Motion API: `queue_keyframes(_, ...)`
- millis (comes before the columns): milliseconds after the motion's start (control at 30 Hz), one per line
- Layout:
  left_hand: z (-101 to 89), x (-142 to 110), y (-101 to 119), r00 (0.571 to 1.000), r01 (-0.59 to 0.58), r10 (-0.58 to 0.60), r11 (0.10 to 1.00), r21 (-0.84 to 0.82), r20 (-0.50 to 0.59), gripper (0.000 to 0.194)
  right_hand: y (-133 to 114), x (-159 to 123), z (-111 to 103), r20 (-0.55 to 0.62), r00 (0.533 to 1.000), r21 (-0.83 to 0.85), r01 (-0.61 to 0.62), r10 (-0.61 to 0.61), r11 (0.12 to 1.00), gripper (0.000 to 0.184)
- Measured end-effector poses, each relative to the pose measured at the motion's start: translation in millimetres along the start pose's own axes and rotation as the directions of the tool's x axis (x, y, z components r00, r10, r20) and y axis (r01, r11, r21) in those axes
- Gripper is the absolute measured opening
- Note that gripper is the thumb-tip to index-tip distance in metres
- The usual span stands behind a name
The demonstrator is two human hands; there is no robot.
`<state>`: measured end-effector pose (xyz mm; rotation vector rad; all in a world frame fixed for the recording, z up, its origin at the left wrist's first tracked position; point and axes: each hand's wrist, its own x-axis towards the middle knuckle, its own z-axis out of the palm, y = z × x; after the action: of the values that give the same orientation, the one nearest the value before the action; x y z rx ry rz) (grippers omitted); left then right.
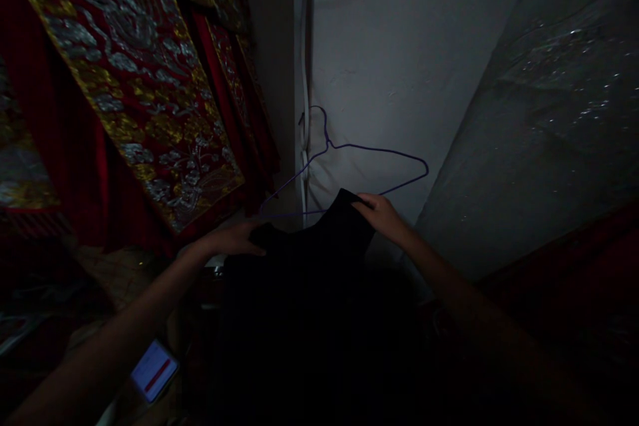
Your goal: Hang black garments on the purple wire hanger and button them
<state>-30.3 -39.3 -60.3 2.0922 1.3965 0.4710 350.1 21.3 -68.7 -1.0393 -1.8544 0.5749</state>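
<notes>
In dim light a black garment (309, 279) hangs between my two hands in the middle of the head view. My left hand (234, 239) is closed on its left shoulder. My right hand (382, 213) is closed on its right shoulder strap. Just behind the garment's top hangs a thin purple wire hanger (349, 166), its hook over a white vertical pipe (304, 80) against the wall. The lower wire of the hanger runs behind the garment's neck; whether it is inside the garment I cannot tell.
Red garments with gold and silver embroidery (140, 80) hang at the left. A pale wall (399, 46) is behind the hanger, and a grey sparkly cloth (549, 133) fills the right. A lit phone screen (154, 370) sits under my left forearm.
</notes>
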Motion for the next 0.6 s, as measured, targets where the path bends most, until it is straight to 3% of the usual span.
queue_keyframes(100, -16.4, -3, 6, 0.973, 0.023, -0.019, 1.000, 0.014, -0.230, 0.082, -2, -1, 1, -0.018, 1.000, -0.031, 0.018, -0.019, 0.999, 0.032)
queue_keyframes(167, -29.3, -4, 19, 0.912, -0.002, 0.020, 0.999, 0.045, -0.410, 0.086, -4, -2, 5, -0.017, 0.999, -0.038, 0.030, -0.030, 0.999, 0.032)
queue_keyframes(233, -38.1, -4, 38, 0.845, -0.084, 0.110, 0.994, 0.074, -0.523, 0.080, -7, -3, 12, -0.010, 0.999, -0.038, 0.043, -0.043, 0.998, 0.032)
queue_keyframes(300, -41.0, 2, 58, 0.828, -0.172, 0.178, 0.983, 0.060, -0.532, 0.069, -10, -5, 22, 0.003, 0.998, -0.033, 0.060, -0.059, 0.998, 0.032)
queue_keyframes(400, -36.6, 18, 82, 0.838, -0.250, 0.264, 0.964, 0.095, -0.477, 0.054, -16, -11, 41, 0.032, 0.995, -0.001, 0.093, -0.093, 0.996, 0.030)
queue_keyframes(500, -30.1, 33, 93, 0.804, -0.197, 0.327, 0.934, 0.297, -0.497, 0.040, -24, -20, 49, 0.063, 0.989, 0.017, 0.136, -0.137, 0.991, 0.030)
queue_keyframes(600, -28.3, 38, 92, 0.811, -0.068, 0.308, 0.894, 0.443, -0.497, 0.032, -29, -29, 35, 0.018, 0.986, -0.138, 0.170, -0.169, 0.976, 0.035)
